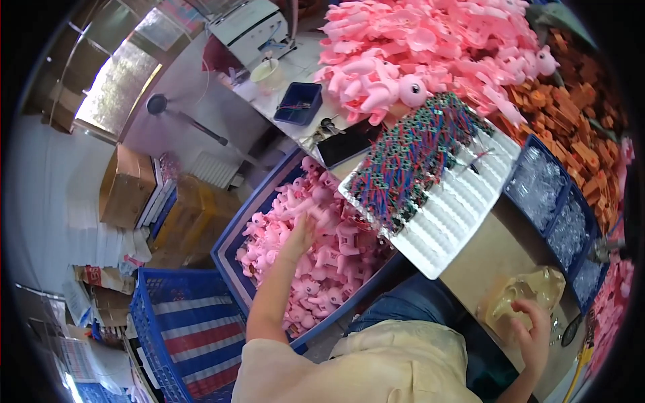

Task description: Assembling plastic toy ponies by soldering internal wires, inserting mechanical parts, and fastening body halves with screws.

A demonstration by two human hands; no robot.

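Observation:
My left hand [304, 235] reaches into a blue crate [232, 269] filled with pink plastic toy animal pieces [326, 265]. Its fingertips blend in among the pieces, so I cannot make out whether they grip one. On the right, my right hand [533, 329] is held open beside a translucent yellowish moulded holder [521, 295] on the brown worktop [494, 252]. Its fingers are bent and apart, with nothing seen between them. Between the hands, a white ribbed tray [463, 215] carries a heap of small green circuit boards with red and blue wires [413, 161].
Pink toy parts [430, 47] are piled at the back, with orange pieces [571, 114] to their right. Blue bins of clear parts [537, 178] line the right side. A small blue box [299, 103] stands behind the crate. A striped-lined blue basket [195, 336] and cardboard boxes [124, 185] are at left.

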